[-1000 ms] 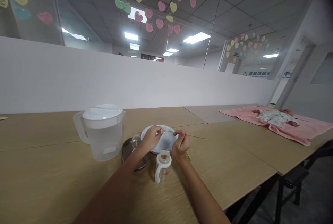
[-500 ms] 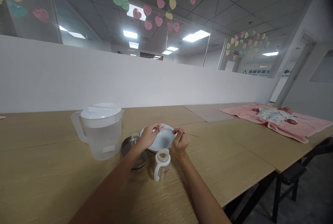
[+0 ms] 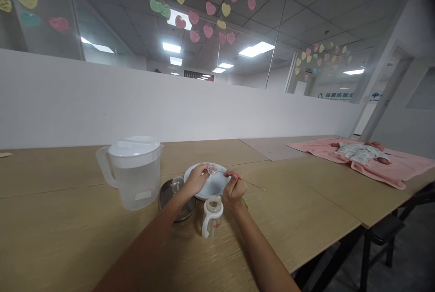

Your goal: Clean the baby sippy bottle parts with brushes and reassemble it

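My left hand pinches a small clear bottle nipple above a white bowl. My right hand is closed around a thin wire brush. One end of the wire points at the nipple, but whether it sits inside is too small to tell. The other end sticks out to the right, over the table. Just in front of the bowl stands an uncapped baby bottle with a white handle. A clear dome cap rests in a round metal tray, partly behind my left forearm.
A lidded plastic pitcher stands on the wooden table to the left. Something green shows beside my right wrist. Farther right, a baby doll in patterned clothes lies on a pink towel. A dark stool is beyond the table's edge.
The free end of the wire brush has dipped slightly, and the nipple has tilted a little. Both hands keep their grip. The whole view has shifted slightly.
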The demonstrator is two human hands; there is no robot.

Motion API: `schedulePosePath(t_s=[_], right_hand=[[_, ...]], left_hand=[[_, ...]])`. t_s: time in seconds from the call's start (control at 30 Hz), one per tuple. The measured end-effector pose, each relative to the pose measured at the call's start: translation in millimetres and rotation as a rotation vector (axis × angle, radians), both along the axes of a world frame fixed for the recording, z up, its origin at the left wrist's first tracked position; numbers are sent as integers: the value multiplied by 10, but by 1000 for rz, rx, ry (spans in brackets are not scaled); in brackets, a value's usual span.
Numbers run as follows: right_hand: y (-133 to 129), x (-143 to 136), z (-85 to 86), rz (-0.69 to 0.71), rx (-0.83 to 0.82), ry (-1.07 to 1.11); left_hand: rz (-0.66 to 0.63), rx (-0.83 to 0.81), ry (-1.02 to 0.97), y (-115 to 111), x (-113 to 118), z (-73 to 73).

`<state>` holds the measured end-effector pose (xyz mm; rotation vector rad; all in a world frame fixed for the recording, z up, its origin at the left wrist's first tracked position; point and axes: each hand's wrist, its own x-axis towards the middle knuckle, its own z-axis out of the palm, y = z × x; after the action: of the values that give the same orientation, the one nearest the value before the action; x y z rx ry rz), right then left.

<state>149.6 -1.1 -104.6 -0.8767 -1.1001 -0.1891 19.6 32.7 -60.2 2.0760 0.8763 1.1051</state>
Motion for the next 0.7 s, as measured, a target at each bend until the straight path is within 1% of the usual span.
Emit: schedulePosePath(t_s=[0.2, 0.53, 0.7], right_hand=[[3, -2, 8, 45, 70, -82], [27, 27, -26, 82, 1, -21], [23, 36, -26, 6, 60, -113]], left_hand=[[-14, 32, -21, 1, 4, -10], [-25, 44, -8, 26, 0, -19], [-37, 19, -27, 3, 0, -2]])
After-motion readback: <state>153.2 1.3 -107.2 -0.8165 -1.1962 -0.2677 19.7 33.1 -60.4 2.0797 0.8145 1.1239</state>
